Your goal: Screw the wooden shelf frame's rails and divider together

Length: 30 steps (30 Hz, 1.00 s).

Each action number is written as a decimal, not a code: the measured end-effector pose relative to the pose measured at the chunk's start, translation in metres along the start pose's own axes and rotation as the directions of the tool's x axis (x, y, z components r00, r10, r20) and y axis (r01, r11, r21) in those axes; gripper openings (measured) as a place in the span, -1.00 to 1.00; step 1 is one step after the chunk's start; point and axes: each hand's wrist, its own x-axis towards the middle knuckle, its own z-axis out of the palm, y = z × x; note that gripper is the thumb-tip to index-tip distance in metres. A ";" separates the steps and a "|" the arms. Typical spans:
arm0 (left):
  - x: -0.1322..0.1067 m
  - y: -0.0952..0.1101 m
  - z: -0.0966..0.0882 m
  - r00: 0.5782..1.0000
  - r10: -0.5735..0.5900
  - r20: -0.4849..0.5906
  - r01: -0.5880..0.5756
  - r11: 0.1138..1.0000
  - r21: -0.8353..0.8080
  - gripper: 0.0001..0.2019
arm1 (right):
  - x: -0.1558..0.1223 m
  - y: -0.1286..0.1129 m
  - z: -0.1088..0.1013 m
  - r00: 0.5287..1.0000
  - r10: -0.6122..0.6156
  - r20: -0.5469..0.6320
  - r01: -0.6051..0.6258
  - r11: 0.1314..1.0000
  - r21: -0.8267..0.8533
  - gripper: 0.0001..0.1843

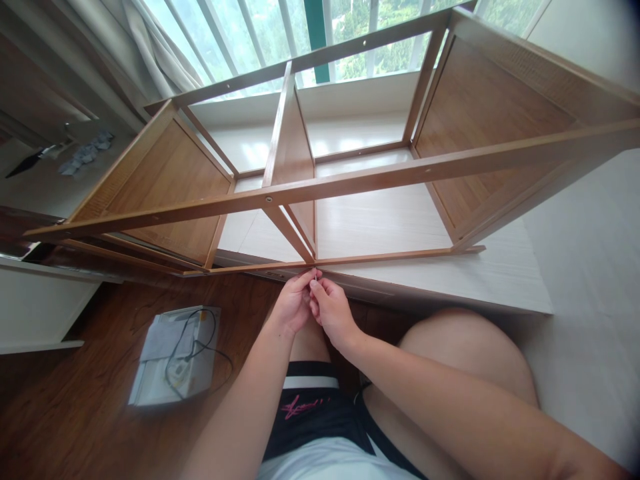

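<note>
A wooden shelf frame (pixel 350 181) lies on its side on a pale ledge, its several brown panels standing upright between long rails. Both my hands meet at the lower front rail, just below the end of the middle panel (pixel 300 133). My left hand (pixel 295 300) has its fingers closed at the rail. Beside it, my right hand (pixel 330 307) pinches a small, thin, light-coloured piece between thumb and forefinger; its kind is too small to make out. A screw head (pixel 269 199) shows in the upper front rail.
The pale ledge (pixel 500 280) runs under the frame, below a barred window. On the dark wood floor (pixel 110 433) at left sits a white box (pixel 150 373) with a black cable (pixel 197 347) on it. A grey curtain (pixel 150 47) hangs at upper left. My bare legs are close below the ledge.
</note>
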 end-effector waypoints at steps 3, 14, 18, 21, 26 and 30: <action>0.002 0.000 0.001 0.998 0.046 -0.041 -0.048 0.996 -0.070 -0.83 | 0.001 -0.006 -0.007 0.997 -0.079 -0.008 0.073 0.950 -0.303 -0.65; 0.003 0.000 0.002 0.997 0.060 -0.050 -0.065 0.993 -0.099 -0.83 | 0.004 -0.034 -0.021 0.980 -0.182 0.085 0.159 0.442 -0.883 -0.65; 0.003 0.000 0.002 0.997 0.043 -0.067 -0.051 0.992 -0.116 -0.84 | 0.004 -0.035 -0.021 0.980 -0.183 0.075 0.155 0.479 -0.864 -0.65; 0.003 0.001 0.001 0.996 0.040 -0.082 -0.050 0.992 -0.120 -0.83 | 0.004 -0.035 -0.022 0.985 -0.161 0.060 0.135 0.514 -0.847 -0.66; 0.003 0.002 0.000 0.997 0.030 -0.066 -0.036 0.995 -0.090 -0.82 | 0.008 -0.034 -0.020 0.993 -0.035 0.114 0.099 0.774 -0.625 -0.64; 0.000 0.005 -0.002 0.995 -0.098 0.029 0.098 0.995 -0.016 -0.75 | 0.006 -0.037 -0.014 0.905 0.314 0.288 -0.309 0.949 -0.063 -0.68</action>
